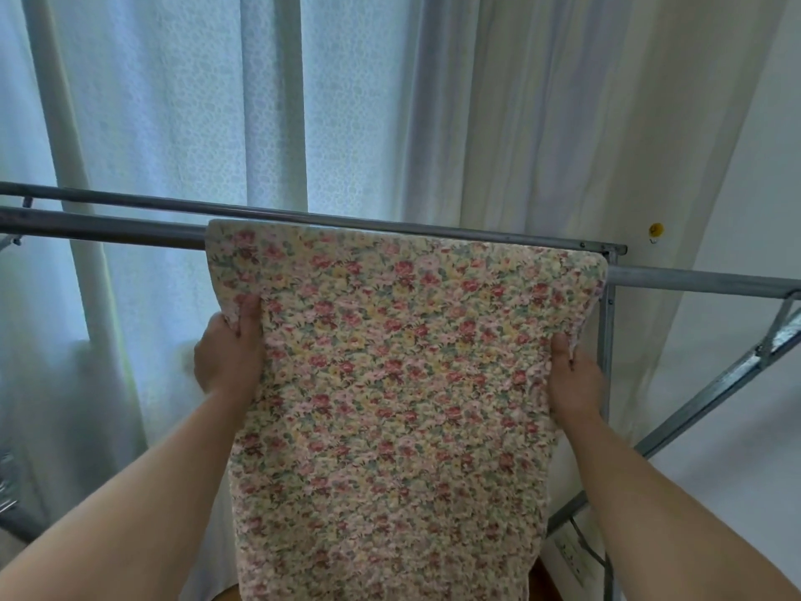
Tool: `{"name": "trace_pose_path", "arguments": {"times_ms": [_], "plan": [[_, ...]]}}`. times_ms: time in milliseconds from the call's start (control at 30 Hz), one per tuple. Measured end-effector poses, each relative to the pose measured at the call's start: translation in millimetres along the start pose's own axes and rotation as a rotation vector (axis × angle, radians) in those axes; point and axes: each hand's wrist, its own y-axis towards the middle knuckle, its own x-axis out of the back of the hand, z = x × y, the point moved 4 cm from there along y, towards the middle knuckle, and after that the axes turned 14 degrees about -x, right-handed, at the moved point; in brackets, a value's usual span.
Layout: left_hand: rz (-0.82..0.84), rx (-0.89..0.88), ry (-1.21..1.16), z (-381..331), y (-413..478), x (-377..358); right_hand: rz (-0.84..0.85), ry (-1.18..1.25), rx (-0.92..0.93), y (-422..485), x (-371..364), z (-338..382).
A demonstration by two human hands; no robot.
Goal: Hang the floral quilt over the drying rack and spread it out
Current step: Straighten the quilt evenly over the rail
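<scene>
The floral quilt [390, 383], cream with small red, pink and yellow flowers, hangs folded over the near bar of the metal drying rack [99, 227] and falls toward me. My left hand [229, 353] pinches the quilt's left edge just below the bar, thumb on the front. On the right edge, at about the same height, my right hand [572, 379] grips the fabric. The part of the bar under the quilt is hidden.
A second rack bar [390, 223] runs behind the first. The rack's upright post [607, 323] and slanted brace [711, 392] stand at the right. White lace curtains [173, 101] and a cream curtain [585, 123] hang behind. A wall socket with a cable [572, 557] sits low right.
</scene>
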Motion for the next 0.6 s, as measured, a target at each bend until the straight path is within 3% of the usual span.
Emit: {"name": "trace_pose_path", "arguments": {"times_ms": [67,133,267,367,600], "plan": [[0.017,0.021,0.042,-3,3,3,0.063,-0.014,-0.049,6,3,8],[-0.018,0.043,0.03,-12,14,9,0.113,0.165,-0.095,13,8,27],[-0.174,0.129,-0.228,-38,49,15,-0.008,0.523,-0.131,17,18,76],[-0.199,0.105,-0.202,-45,55,14,-0.093,0.419,-0.126,22,17,78],[-0.134,-0.001,-0.067,-35,40,7,-0.12,0.299,-0.008,22,14,65]]}}
